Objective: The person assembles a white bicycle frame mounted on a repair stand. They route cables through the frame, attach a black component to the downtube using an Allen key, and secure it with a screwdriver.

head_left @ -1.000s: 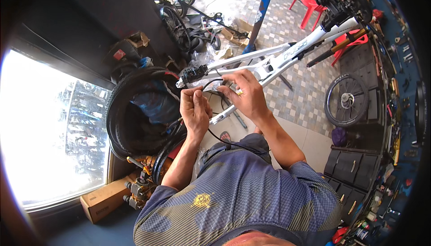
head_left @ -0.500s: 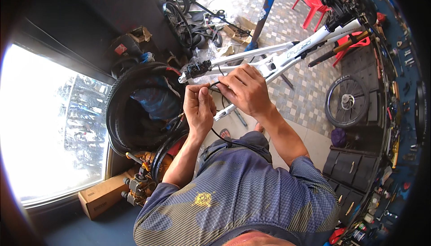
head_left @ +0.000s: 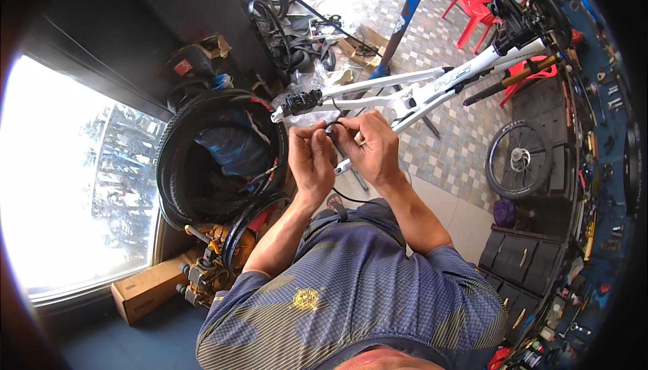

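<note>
My left hand [head_left: 312, 166] and my right hand [head_left: 373, 151] meet in front of me, each pinching a thin black cable [head_left: 349, 198]. A short piece of it curves up between the fingertips, and another length hangs below them toward my waist. My fingers partly hide what they grip. Just beyond the hands runs a white bicycle frame [head_left: 442, 88], slanting up to the right. A black mechanical part [head_left: 301, 103] sits at its near left end, close to my left fingertips.
On the left, black tires [head_left: 177, 117] surround a blue plastic bag [head_left: 233, 151]. A blue repair stand [head_left: 405, 16] rises behind the frame. Red plastic chairs [head_left: 472, 14] stand farther back. To the right are a wheel [head_left: 518, 159] and a tool wall [head_left: 617, 161]. A cardboard box [head_left: 150, 289] lies lower left.
Both hands have come lower and a little to the right relative to the frame. The right hand has turned, and the cable between the fingertips now bends in a tighter arc.
</note>
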`<state>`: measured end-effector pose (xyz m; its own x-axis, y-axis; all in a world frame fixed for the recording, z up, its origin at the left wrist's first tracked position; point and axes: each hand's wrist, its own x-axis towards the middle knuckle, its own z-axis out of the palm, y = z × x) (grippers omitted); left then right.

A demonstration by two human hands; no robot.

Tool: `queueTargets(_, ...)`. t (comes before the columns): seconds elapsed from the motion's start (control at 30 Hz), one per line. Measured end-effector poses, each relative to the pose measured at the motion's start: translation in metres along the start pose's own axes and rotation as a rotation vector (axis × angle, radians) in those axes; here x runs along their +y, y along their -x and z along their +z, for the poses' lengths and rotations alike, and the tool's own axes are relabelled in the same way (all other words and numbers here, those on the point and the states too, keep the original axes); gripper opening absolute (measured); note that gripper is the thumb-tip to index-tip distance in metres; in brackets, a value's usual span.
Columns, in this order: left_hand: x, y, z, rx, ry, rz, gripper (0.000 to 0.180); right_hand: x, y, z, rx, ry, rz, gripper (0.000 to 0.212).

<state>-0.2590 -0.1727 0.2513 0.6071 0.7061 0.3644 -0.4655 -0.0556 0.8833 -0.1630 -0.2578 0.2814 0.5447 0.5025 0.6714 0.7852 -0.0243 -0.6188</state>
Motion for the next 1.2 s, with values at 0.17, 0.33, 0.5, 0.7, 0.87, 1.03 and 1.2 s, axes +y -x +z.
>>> queueTargets(0.17,0.009,-0.01,-0.008,0.012,0.107,-0.146,0.019,0.012,-0.01,-0.015,-0.018,0.133,-0.1,0.017)
queueTargets(0.33,0.012,-0.004,-0.003,-0.004,0.076,-0.148,0.02,0.014,-0.012,-0.013,0.026,0.123,-0.098,0.016)
queueTargets(0.5,0.007,0.01,-0.001,-0.021,0.037,-0.138,0.017,0.011,-0.014,-0.011,0.055,0.089,-0.11,0.017)
queueTargets(0.7,0.001,0.026,0.002,-0.032,0.097,-0.133,0.014,0.007,-0.012,-0.008,0.078,0.056,-0.129,0.015)
queueTargets(0.87,-0.002,0.025,0.005,-0.045,0.124,-0.098,0.014,0.004,0.001,-0.001,0.1,-0.028,0.022,0.014)
queueTargets(1.03,0.003,-0.003,-0.014,-0.045,0.133,-0.317,0.017,0.019,-0.007,-0.018,-0.079,0.153,0.043,0.023)
queueTargets(1.2,-0.001,-0.009,-0.029,-0.129,0.095,-0.492,0.016,0.018,-0.006,-0.016,-0.239,0.232,-0.149,0.032)
